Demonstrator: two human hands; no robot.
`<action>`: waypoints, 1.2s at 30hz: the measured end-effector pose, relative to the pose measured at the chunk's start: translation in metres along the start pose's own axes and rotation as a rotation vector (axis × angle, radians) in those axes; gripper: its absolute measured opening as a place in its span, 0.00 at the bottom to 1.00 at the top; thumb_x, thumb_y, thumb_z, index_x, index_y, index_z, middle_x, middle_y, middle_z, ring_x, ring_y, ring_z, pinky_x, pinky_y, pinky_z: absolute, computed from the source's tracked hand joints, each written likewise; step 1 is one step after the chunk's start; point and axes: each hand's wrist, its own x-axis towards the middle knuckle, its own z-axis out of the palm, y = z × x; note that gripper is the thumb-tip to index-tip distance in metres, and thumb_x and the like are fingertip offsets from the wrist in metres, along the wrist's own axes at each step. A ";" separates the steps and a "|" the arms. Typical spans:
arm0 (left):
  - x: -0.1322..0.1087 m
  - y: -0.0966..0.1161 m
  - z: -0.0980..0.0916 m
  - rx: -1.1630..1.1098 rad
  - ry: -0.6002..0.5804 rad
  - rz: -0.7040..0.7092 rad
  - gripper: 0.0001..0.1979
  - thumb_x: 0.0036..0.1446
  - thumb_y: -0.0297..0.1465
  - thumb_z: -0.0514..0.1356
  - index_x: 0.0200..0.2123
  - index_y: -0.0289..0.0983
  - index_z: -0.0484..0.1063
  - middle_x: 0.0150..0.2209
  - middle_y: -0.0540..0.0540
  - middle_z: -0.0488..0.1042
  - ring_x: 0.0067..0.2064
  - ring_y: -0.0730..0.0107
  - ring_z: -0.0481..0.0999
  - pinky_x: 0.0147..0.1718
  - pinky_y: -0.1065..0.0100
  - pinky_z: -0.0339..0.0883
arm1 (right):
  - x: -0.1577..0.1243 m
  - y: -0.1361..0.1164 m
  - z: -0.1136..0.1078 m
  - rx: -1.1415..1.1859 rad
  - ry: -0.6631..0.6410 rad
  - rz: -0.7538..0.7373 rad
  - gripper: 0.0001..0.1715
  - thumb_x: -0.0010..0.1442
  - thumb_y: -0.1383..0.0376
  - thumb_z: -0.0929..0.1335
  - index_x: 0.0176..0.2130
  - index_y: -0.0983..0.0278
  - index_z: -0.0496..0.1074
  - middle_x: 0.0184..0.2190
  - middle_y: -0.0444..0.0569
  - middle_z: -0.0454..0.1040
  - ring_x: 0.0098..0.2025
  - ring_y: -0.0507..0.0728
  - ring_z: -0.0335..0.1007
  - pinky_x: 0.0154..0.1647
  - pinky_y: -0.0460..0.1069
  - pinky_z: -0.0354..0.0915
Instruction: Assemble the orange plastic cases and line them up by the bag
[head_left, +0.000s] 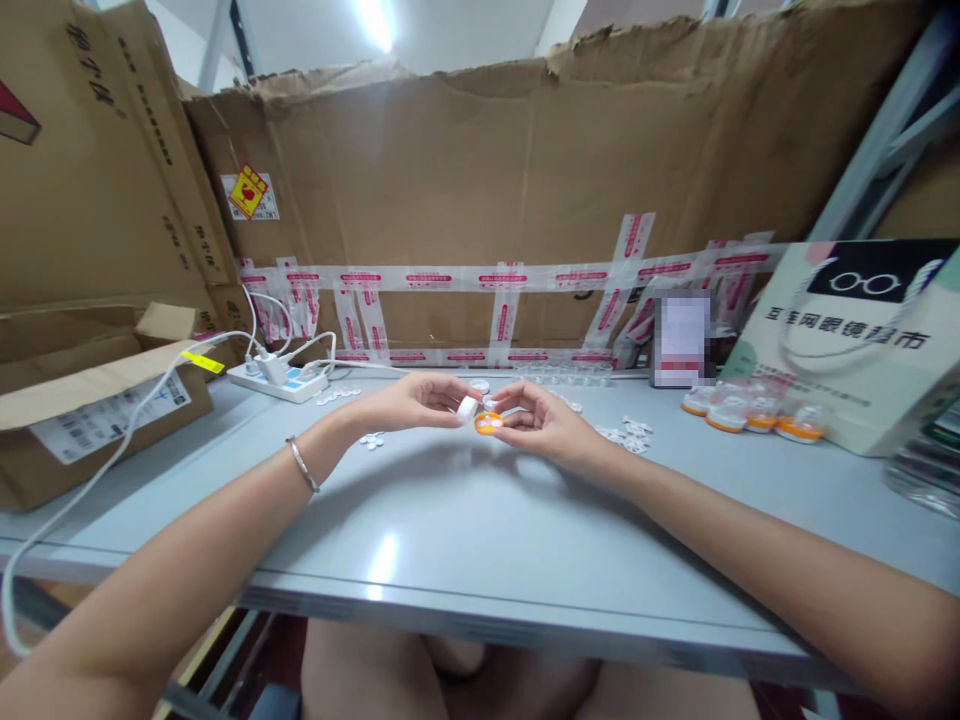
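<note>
Over the middle of the grey table, my left hand [409, 402] pinches a small white part [467, 408] between thumb and fingertips. Close beside it, my right hand [544, 425] grips a small round orange-rimmed cap [489, 424] with white pieces inside. The two held parts are nearly touching. Just behind them lies a small round white part [478, 386], partly covered by my fingers. A few white flower-shaped pieces [372, 440] lie left of my hands, and a pile of small white pieces [630, 435] lies to the right.
Orange-and-clear domed parts [761, 408] stand at the right, before a paper carrier bag [847, 350]. At the left are a power strip [277, 378] with cables and an opened cardboard box [105, 400]. A propped phone-like device [681, 340] and a large taped carton [480, 200] line the back.
</note>
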 end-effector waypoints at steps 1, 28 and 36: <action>0.000 -0.002 0.002 -0.034 -0.011 0.002 0.19 0.49 0.30 0.60 0.47 0.34 0.65 0.44 0.42 0.70 0.42 0.71 0.70 0.44 0.65 0.63 | -0.001 -0.002 0.001 -0.005 -0.001 -0.001 0.20 0.43 0.64 0.71 0.36 0.62 0.60 0.39 0.46 0.68 0.32 0.49 0.69 0.36 0.48 0.66; 0.001 -0.002 0.018 0.089 0.011 -0.010 0.14 0.50 0.29 0.59 0.42 0.31 0.67 0.40 0.41 0.73 0.41 0.70 0.73 0.43 0.65 0.66 | -0.006 0.004 0.009 -0.150 -0.015 -0.025 0.15 0.46 0.66 0.69 0.34 0.61 0.60 0.38 0.45 0.67 0.32 0.51 0.72 0.35 0.48 0.69; 0.000 0.002 0.023 0.364 0.120 0.014 0.12 0.49 0.30 0.60 0.38 0.32 0.70 0.35 0.44 0.75 0.37 0.70 0.73 0.39 0.68 0.66 | -0.006 0.009 0.012 -0.165 0.019 -0.144 0.16 0.46 0.63 0.70 0.35 0.61 0.61 0.36 0.45 0.64 0.35 0.51 0.67 0.43 0.53 0.68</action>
